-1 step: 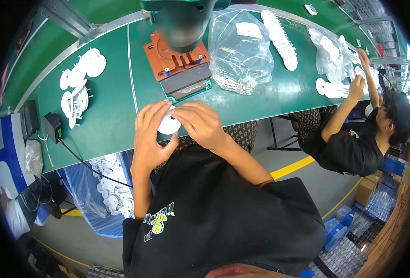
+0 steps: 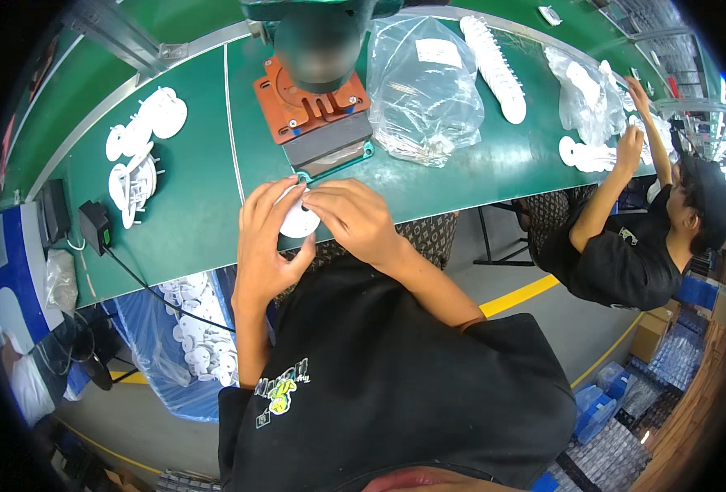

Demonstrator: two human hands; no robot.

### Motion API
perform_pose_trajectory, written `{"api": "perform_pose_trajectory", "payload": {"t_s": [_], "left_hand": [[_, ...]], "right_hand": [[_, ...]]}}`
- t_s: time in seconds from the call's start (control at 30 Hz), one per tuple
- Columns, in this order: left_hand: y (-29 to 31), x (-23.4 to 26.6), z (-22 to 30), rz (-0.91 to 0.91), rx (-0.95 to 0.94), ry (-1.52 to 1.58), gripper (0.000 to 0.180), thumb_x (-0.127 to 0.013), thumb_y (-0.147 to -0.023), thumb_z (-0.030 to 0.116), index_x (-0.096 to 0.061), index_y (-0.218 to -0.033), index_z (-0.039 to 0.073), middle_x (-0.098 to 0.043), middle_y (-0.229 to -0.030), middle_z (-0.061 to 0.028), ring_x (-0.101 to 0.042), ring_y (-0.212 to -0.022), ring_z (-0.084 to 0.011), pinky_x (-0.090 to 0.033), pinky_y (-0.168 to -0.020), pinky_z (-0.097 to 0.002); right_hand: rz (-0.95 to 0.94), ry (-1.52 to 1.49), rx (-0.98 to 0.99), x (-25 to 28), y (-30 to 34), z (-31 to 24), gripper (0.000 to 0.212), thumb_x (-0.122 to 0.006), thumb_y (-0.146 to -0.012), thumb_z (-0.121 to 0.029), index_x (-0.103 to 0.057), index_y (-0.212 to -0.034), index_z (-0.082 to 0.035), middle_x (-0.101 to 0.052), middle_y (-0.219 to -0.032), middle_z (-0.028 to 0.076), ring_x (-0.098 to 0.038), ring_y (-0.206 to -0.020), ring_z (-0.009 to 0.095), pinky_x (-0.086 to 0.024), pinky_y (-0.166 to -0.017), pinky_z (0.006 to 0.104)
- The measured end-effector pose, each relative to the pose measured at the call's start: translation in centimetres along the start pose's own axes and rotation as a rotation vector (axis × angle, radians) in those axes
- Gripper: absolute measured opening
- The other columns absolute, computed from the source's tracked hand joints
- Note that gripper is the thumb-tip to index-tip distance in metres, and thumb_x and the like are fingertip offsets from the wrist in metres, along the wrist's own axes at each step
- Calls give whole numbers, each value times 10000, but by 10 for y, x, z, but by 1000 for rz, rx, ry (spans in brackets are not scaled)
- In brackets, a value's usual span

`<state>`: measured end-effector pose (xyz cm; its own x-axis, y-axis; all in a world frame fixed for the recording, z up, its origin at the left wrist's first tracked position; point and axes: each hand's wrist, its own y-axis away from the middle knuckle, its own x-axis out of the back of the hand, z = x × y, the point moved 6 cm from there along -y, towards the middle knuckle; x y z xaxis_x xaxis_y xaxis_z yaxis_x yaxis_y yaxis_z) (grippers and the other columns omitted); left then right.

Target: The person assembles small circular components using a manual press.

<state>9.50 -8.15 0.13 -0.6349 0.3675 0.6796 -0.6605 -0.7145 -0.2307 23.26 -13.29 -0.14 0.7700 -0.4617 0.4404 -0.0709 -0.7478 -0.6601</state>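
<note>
A white round plastic disc [image 2: 299,223] with a dark hole is held at the table's near edge, in front of the machine. My left hand [image 2: 263,238] wraps its side, fingers over the far rim and thumb by the near rim. The fingers of my right hand [image 2: 356,220] are pinched together on the disc's face beside the hole; whether a small piece sits between them is hidden. Just beyond my hands is the orange metal fixture [image 2: 314,107] with its grey block [image 2: 328,146], under the dark machine head [image 2: 318,57].
A clear plastic bag [image 2: 424,94] of thin pieces lies right of the fixture. White discs [image 2: 137,184] with pins stand at left, and a row of discs [image 2: 494,74] at back right. A blue-lined bin [image 2: 203,328] of white parts is below left. A co-worker [image 2: 625,221] works at right.
My hands and the disc stay in nearly the same place. The co-worker's hands at the right have shifted slightly.
</note>
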Motion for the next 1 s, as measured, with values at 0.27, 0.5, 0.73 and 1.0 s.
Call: {"api": "perform_pose_trajectory", "payload": {"t_s": [0.27,0.5,0.73,1.0], "left_hand": [[2,1,7,67,-44,-109,674,-777,-706,182,-593,-1348,87,-465,-1436,-180,-414,-1325,-397,-340,-1097,-493],[10,5,4,231,23,-215,428,-720,-800,-33,-688,-1220,42,-647,-1152,-142,-617,-1115,-350,-471,-985,-458],[-48,15,53,329,-390,-225,361,-691,-824,-62,-689,-1179,6,-674,-1232,-146,-593,-1252,-322,-432,-1076,-500],[-92,26,17,273,-362,-316,379,-693,-905,106,-648,-1273,29,-647,-1285,-158,-560,-1258,-374,-347,-1145,-521]], "right_hand": [[-8,-85,-181,-3,14,11,115,-721,-833,-68,-703,-931,-13,-703,-1033,88,-679,-932,283,-536,-817,401],[69,-247,-406,28,22,23,299,-651,-898,-17,-651,-1197,-5,-717,-1012,124,-696,-944,288,-541,-864,376],[134,-6,-338,43,31,29,157,-629,-868,-2,-677,-1016,-27,-659,-816,122,-632,-732,304,-501,-686,403],[219,-216,-479,38,12,22,234,-696,-841,-29,-677,-1074,-50,-686,-941,95,-664,-901,274,-522,-819,394]]}}
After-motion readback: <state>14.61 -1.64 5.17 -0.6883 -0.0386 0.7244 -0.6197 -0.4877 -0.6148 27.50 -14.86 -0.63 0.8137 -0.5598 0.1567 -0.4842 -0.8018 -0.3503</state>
